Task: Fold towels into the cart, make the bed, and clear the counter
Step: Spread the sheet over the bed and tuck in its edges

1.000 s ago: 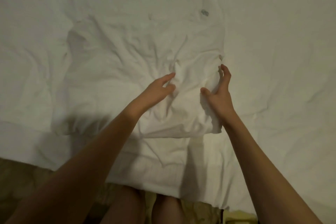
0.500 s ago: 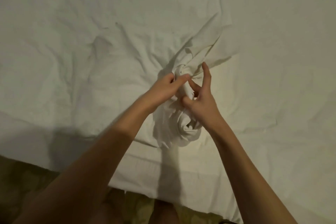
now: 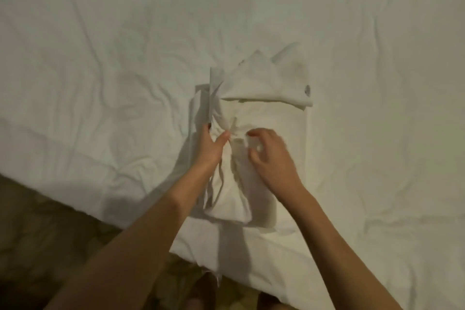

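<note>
Nearest, a patterned floor [image 3: 50, 234] shows below the near edge of the bed [image 3: 100, 70]. 2 bare forearms reach from there onto the white sheet. The left hand [image 3: 210, 147] pinches a gathered pleat of the white towel [image 3: 271, 118] between thumb and fingers at the towel's left side. Just right of it, the right hand [image 3: 270, 156] hovers over or touches the towel's middle, blurred, fingers curled; whether it grasps cloth I cannot tell. The towel lies partly folded near the bed's near edge, its far end doubled back in a flap with a small dark tag [image 3: 307, 89] at the right. Beyond, wrinkled sheet.
</note>
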